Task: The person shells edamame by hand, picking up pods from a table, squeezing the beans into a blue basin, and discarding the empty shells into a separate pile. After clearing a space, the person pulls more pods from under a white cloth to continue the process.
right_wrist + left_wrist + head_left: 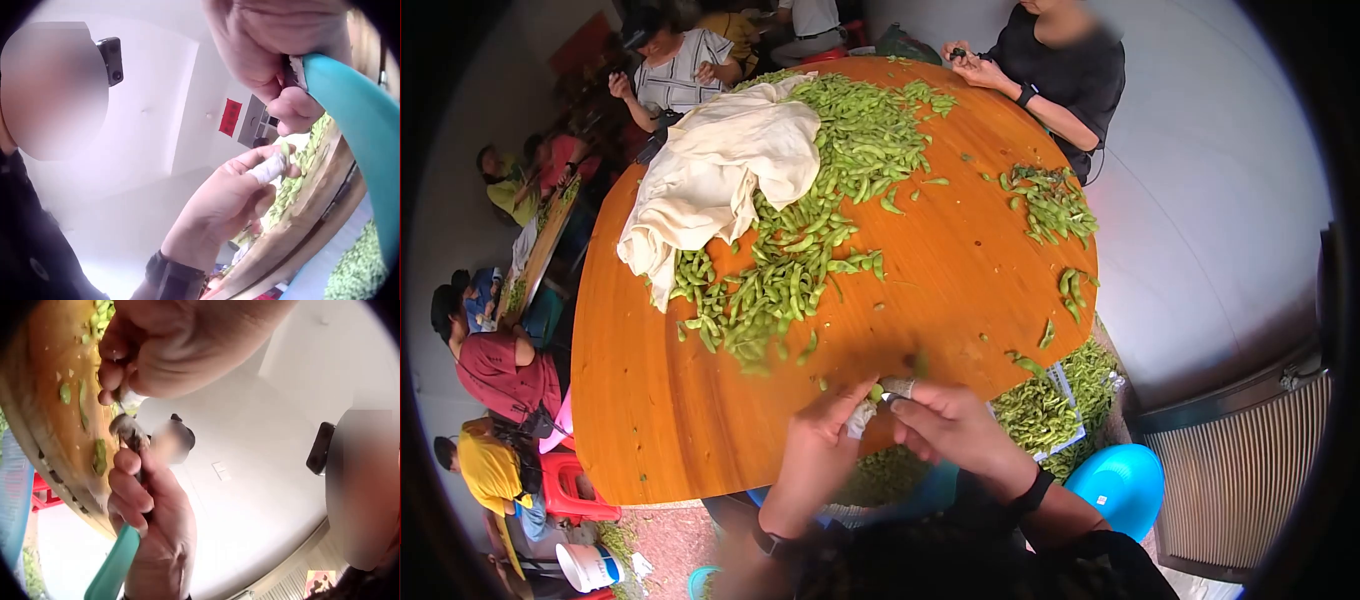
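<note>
Above the table's near edge, my left hand (815, 450) pinches a green pod (876, 393) between thumb and finger. White wrapping (269, 169) covers one digit of that hand (215, 203) in the right wrist view, and the pod (285, 150) stands at its fingertips. Close by on the right, my right hand (960, 430) grips a small tool whose worn metal end (128, 428) shows in the left wrist view. From the curled fingers of this hand (156, 512) a teal piece (115, 565) runs downward; whether it belongs to the tool, I cannot tell.
Green pods (860, 130) are heaped on the round wooden table (660, 400), partly under a cream cloth (720, 160). Two people sit across it. More pods (1040, 410) lie below its right edge, beside a blue basin (1118, 490). A red stool (565, 490) stands at left.
</note>
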Tool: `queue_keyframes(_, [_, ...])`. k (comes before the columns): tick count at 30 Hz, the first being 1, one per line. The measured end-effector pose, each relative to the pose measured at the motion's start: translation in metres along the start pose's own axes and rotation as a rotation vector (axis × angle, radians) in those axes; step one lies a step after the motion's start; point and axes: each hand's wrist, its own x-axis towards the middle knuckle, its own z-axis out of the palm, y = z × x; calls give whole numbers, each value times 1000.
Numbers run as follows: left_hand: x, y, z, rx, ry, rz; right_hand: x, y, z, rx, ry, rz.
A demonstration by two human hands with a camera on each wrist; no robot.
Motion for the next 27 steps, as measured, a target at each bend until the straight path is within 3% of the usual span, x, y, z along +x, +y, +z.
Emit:
queue_keyframes(4, [-10,-8,2,243,65,176,-1,3,4,-9,-37,40])
queue_keyframes(8, [-21,-7,9,219,55,91,-7,5,9,15,-38,31])
queue_keyframes(17, [-33,-21,22,182,211,170,-10,17,26,142,-5,28])
queue_keyframes(20, [-36,-27,21,142,231,231,-11,18,29,250,15,104])
queue_keyframes(23, [-40,-30,18,-82,162,98,-10,17,28,322,-11,128])
queue_keyframes(27, [-43,-31,9,-598,73,-138,-11,6,29,281,-30,137])
